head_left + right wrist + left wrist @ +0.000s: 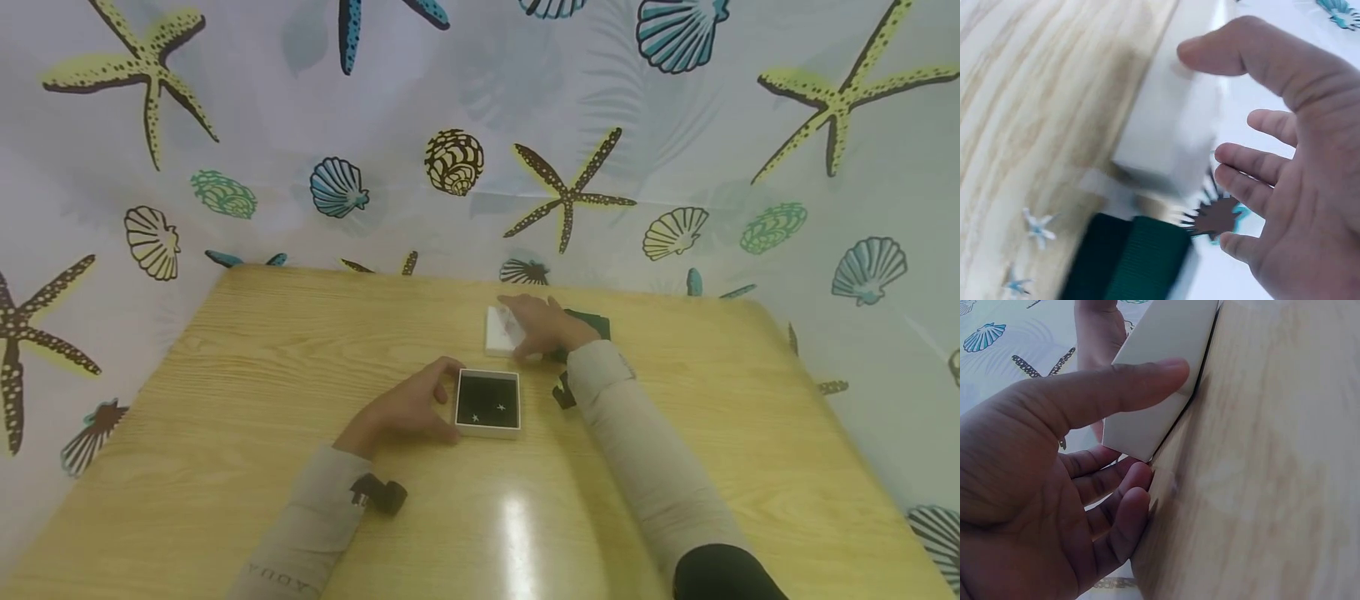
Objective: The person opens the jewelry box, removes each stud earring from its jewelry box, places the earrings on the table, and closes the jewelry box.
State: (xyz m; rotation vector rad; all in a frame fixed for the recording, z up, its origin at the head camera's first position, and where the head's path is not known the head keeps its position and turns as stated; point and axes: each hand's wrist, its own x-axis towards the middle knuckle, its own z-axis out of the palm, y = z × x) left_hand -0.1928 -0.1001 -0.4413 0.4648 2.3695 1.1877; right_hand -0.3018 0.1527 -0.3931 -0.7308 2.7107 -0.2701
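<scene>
A small white box [487,432] with a dark insert stands on the table, two tiny star-shaped pieces on the insert. My left hand [408,406] holds it from the left side. In the left wrist view, the thumb lies along the white wall [1147,425] and the curled fingers are at its corner. Farther back, my right hand [549,323] reaches over a white box lid [495,333]. The right wrist view shows its thumb over the lid's side, the other fingers spread and apart from it. A dark green ribbed piece [1147,256] lies beside the lid.
Two small star-shaped pieces [1038,229] appear on the wood in the right wrist view. The wooden table [300,333] ends at a cloth [390,108] printed with starfish and shells. A black round thing [723,573] is at the right forearm.
</scene>
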